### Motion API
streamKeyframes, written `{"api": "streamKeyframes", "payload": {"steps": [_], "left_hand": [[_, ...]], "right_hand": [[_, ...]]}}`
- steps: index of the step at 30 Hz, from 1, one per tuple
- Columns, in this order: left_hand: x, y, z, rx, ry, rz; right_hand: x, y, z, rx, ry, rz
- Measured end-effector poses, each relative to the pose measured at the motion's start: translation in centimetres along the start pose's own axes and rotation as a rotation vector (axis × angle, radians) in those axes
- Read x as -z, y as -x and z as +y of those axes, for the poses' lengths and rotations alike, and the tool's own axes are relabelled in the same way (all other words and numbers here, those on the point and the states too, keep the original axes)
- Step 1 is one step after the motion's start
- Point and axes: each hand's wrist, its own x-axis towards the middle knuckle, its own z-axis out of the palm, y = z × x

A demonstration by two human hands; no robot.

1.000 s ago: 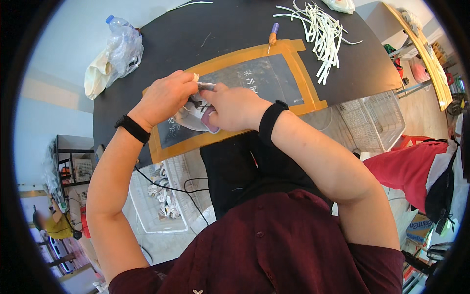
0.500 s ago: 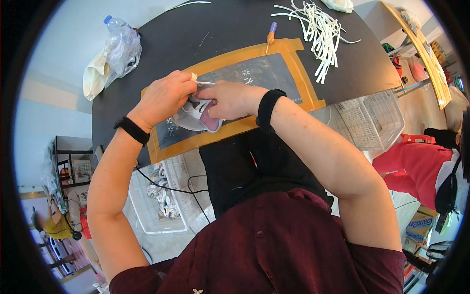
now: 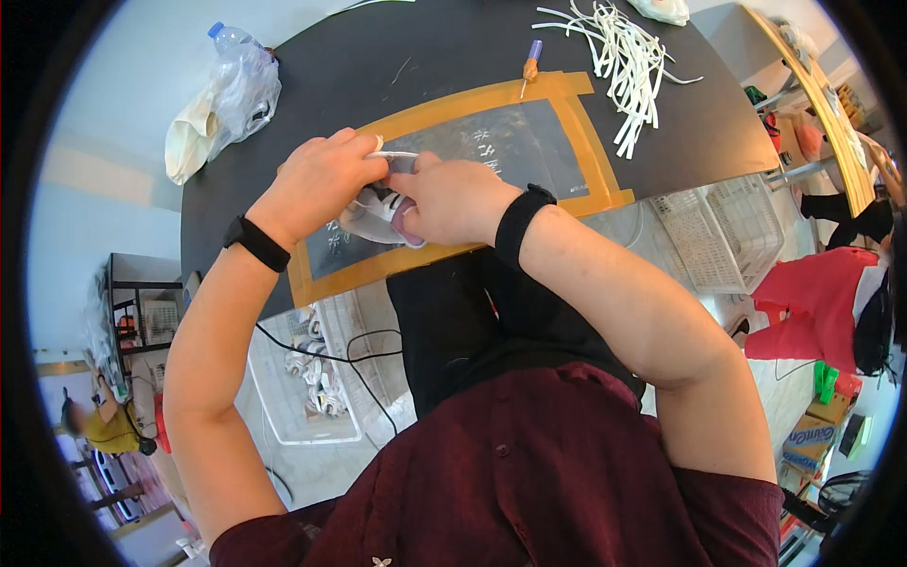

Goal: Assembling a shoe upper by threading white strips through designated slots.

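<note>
A small pale shoe upper (image 3: 367, 225), grey and white with a mauve lining, is held over the sheet near the front edge of the table. My left hand (image 3: 319, 187) pinches its far left part, fingers closed. My right hand (image 3: 458, 203) grips it from the right, with some fingers tucked inside and hidden. Between the two hands a thin white strip (image 3: 402, 154) stretches along the far side of the upper. My hands cover much of it. Beneath lies a dark, clear-covered sheet (image 3: 529, 142) framed in tan tape.
A purple-and-orange-handled awl (image 3: 532, 66) lies beyond the sheet, near a heap of white strips (image 3: 628, 71). A bagged bottle (image 3: 241, 85) stands far left. Below the table are a crate of shoe parts (image 3: 307, 439), cables (image 3: 364, 357) and another crate (image 3: 727, 236). People are at both sides.
My right hand has shifted slightly and now covers more of the upper's mauve part. The white strip between my hands shows more. A person at the right has moved.
</note>
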Motion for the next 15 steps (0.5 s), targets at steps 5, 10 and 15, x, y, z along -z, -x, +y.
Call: {"api": "streamKeyframes", "payload": {"steps": [5,10,15], "left_hand": [[-0.4,0.3,-0.4,0.054,0.049,-0.07],[-0.1,0.2,-0.6,-0.023,0.063,-0.039],[0.3,0.2,-0.8,-0.046,0.077,-0.057]], "right_hand": [[0.2,0.2,-1.0,-0.048,0.059,0.016],[0.8,0.2,-1.0,-0.023,0.108,-0.049],[1.5,0.6,-1.6,-0.028,0.108,-0.062]]}}
